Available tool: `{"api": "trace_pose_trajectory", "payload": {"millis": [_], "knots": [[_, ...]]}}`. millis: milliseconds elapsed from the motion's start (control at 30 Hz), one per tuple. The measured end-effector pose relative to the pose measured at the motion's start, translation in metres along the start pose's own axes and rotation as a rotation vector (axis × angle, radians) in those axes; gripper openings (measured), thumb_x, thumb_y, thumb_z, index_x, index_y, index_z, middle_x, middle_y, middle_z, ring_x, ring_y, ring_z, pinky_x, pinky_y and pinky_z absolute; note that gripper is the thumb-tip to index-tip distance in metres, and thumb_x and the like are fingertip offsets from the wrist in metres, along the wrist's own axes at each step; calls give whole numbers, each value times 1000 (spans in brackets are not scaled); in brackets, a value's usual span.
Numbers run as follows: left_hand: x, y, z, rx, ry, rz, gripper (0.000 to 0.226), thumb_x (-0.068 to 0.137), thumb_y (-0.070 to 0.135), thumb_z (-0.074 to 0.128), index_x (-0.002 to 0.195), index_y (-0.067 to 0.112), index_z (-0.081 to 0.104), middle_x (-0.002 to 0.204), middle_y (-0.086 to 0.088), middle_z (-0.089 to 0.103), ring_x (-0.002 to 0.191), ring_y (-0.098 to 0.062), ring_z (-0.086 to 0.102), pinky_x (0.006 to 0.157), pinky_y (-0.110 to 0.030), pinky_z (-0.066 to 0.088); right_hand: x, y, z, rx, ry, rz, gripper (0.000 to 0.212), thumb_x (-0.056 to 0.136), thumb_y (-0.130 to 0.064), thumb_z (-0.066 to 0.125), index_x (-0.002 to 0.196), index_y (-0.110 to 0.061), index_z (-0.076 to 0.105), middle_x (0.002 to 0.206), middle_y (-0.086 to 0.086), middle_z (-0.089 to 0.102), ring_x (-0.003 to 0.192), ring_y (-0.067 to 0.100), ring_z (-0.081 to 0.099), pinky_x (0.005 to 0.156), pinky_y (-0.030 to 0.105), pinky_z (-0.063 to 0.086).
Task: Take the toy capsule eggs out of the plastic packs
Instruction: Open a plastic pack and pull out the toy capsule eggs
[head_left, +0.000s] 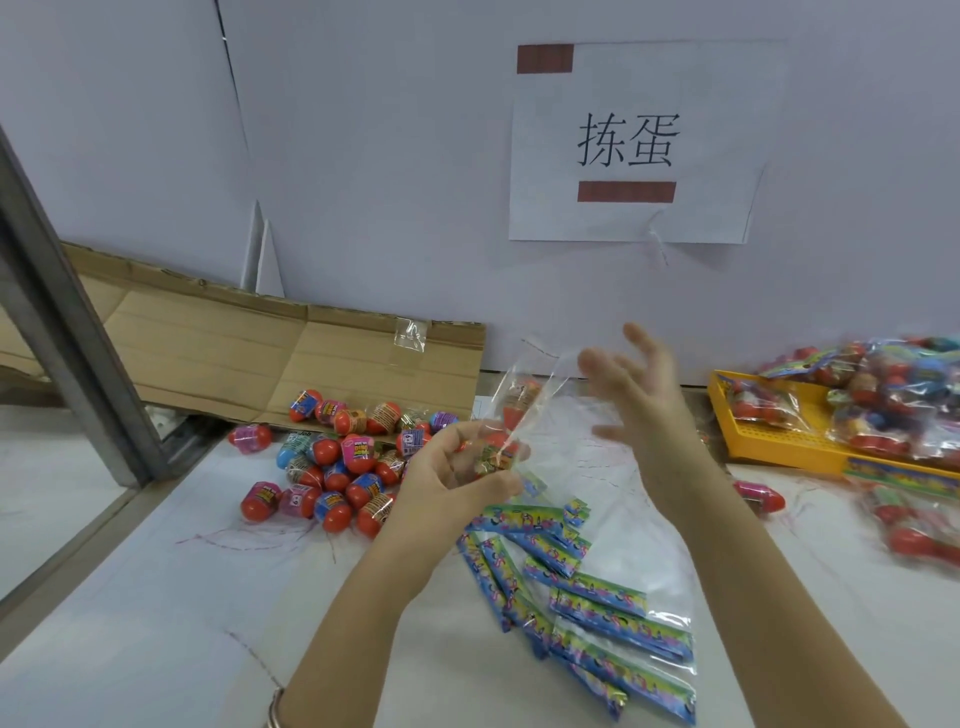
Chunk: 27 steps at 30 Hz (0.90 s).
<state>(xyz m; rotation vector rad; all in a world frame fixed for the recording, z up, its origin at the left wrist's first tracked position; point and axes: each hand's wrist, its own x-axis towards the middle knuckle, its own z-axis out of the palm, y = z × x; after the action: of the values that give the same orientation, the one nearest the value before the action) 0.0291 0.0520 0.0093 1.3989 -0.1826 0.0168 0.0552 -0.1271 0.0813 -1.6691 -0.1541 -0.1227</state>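
Grip first: the left hand (457, 467) is curled shut around the lower end of a clear plastic pack (511, 410), pinching it where a capsule egg (493, 454) sits against the fingers, while another egg (519, 397) shows higher inside the film. That hold looks meant to squeeze the eggs toward an opening. Beside it, the right hand (636, 387) hangs with fingers spread, touching nothing I can make out, blurred as if mid-gesture. On the bench (130, 597), a pile of loose eggs (337, 462) lies to the left below a flattened cardboard sheet (291, 358). Emptied packs with bright header cards (576, 587) sprawl near the wrists. Full packs fill a yellow tray (779, 439) at far right, with one stray egg (761, 496) nearby. Nothing blocks either hand.
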Motion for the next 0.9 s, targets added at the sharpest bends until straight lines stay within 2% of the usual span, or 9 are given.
{"api": "trace_pose_trajectory", "payload": {"millis": [67, 100, 233, 367, 500, 600, 633, 767, 900], "knots": [[-1, 0, 1, 14, -14, 5, 41, 82, -5, 69, 118, 14, 60, 111, 0, 74, 104, -18, 69, 83, -26, 55, -2, 4, 4, -48, -212, 182, 113, 41, -73, 77, 137, -25, 42, 119, -3, 62, 102, 15, 64, 86, 39, 53], [-1, 0, 1, 30, -26, 5, 42, 82, -5, 70, 118, 14, 60, 111, 0, 74, 105, -18, 69, 85, -27, 56, -3, 6, 6, -55, -280, 220, 103, 43, -71, 79, 129, -21, 55, 109, -3, 69, 96, 15, 68, 82, 36, 53], [-2, 2, 4, 74, -46, -13, 44, 81, -6, 71, 115, 21, 64, 105, -1, 75, 99, -19, 71, 84, -28, 57, -2, 12, 14, 60, -218, 138, 38, 66, -44, 76, 93, -17, 74, 81, 1, 74, 76, 13, 68, 74, 33, 51], [-4, 4, 8, 61, -54, -22, 47, 81, -8, 69, 118, 19, 62, 106, -1, 75, 99, -19, 71, 84, -28, 57, -2, 14, 16, 140, -153, 42, 5, 79, -17, 74, 78, -12, 74, 64, 4, 68, 57, 15, 63, 60, 28, 54], [-5, 5, 13, 46, -74, -23, 42, 80, -3, 72, 117, 15, 63, 103, -2, 76, 93, -19, 72, 77, -23, 56, -3, 13, 16, 90, -117, -77, 12, 79, -11, 75, 68, -16, 73, 54, 1, 64, 43, 12, 57, 45, 22, 48], [-6, 5, 17, 39, -61, -34, 48, 69, 21, 78, 115, 12, 66, 97, -6, 76, 87, -21, 73, 73, -22, 56, -3, 13, 18, 26, -96, -136, 7, 78, -15, 77, 72, -17, 74, 57, -1, 65, 44, 10, 57, 44, 21, 47], [-6, 5, 18, 27, -40, -33, 46, 66, 25, 77, 110, 15, 69, 95, -6, 76, 84, -21, 73, 72, -22, 56, -3, 13, 19, 31, -101, -126, 4, 77, -21, 77, 76, -19, 74, 61, -2, 68, 48, 10, 59, 46, 21, 49], [-3, 6, 18, -76, 75, -6, 24, 61, 25, 78, 85, 24, 78, 86, -7, 77, 74, -19, 73, 64, -21, 56, -2, 13, 17, 43, -217, 38, 52, 57, -57, 73, 99, -26, 70, 85, -2, 73, 71, 13, 69, 67, 25, 55], [-1, 8, 15, -156, 149, 2, 26, 60, 20, 77, 86, 27, 79, 88, -7, 77, 78, -20, 74, 66, -24, 57, -3, 13, 16, 8, -281, 60, 44, 61, -49, 76, 92, -17, 75, 81, 3, 74, 73, 17, 65, 76, 36, 53]]}}
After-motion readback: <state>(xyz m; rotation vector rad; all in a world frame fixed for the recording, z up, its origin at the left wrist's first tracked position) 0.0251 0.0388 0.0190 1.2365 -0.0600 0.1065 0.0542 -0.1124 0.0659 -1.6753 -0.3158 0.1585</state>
